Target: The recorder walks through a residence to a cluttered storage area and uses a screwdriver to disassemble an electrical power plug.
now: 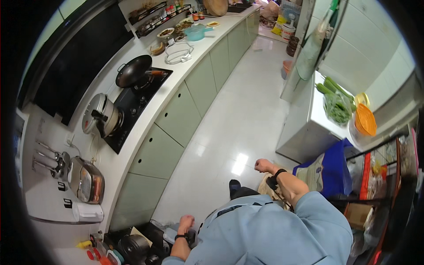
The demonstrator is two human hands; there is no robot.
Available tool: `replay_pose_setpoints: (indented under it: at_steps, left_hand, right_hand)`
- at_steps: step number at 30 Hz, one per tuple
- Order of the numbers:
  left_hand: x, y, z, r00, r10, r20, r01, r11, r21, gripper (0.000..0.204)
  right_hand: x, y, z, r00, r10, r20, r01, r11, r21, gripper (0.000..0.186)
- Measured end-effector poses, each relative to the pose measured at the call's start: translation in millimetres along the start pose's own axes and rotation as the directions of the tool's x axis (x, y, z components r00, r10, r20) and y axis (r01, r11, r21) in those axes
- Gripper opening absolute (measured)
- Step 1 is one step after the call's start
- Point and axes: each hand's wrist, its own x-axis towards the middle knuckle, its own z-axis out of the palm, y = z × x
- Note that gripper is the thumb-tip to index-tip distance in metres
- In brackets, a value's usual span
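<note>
My left hand (186,221) hangs low beside my light-blue top, its fingers loosely curled and no held object visible; behind it are grey items, too unclear to name. My right hand (263,165) is out in front at my right, fingers curled with nothing seen in it, above a beige bag (267,187) and left of a blue bag (324,168). My foot in a dark shoe (234,187) shows on the pale floor (216,123).
Along the left run a counter (198,48), hob (141,106), wok (131,70), pressure cooker (97,115) and green cabinets (196,95). At right, greens (336,110) and an orange basket (365,119) top a white unit (296,132), beside a packed rack (371,198). The floor runs forward between them.
</note>
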Motion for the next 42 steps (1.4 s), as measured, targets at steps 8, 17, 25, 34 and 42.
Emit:
replay_pose_setpoints:
  at_steps: [8,17,25,34,42]
  left_hand:
    - [126.8,314.5,58.9,0.828,0.534,0.173,-0.55,0.709,0.442,0.026]
    - [303.9,453.8,98.8,0.894,0.353,0.275,-0.448,0.691,0.568,0.03]
    - [442.6,533.0,40.4,0.718,0.426,0.551,-0.626,0.048,0.778,0.023]
    - [470.5,822.3,152.2,0.929,0.201,0.312,-0.365,0.645,0.671,0.031]
    - [450.9,1016.2,279.3,0.924,0.17,0.343,-0.341,0.775,0.533,0.032]
  right_hand:
    - [49.7,137.0,-123.3,0.999,-0.028,-0.021,0.034,0.916,0.4,0.026]
    - [151.1,172.4,-166.7,0.947,0.218,0.237,-0.322,0.622,0.714,0.018]
    - [304.1,83.0,-319.1,0.971,0.156,-0.181,-0.104,0.957,0.27,0.023]
    - [337.5,155.1,-452.2,0.897,0.441,-0.018,-0.333,0.703,0.629,0.024]
    - [393.8,326.8,-560.4,0.996,0.061,-0.059,-0.076,0.955,-0.286,0.021]
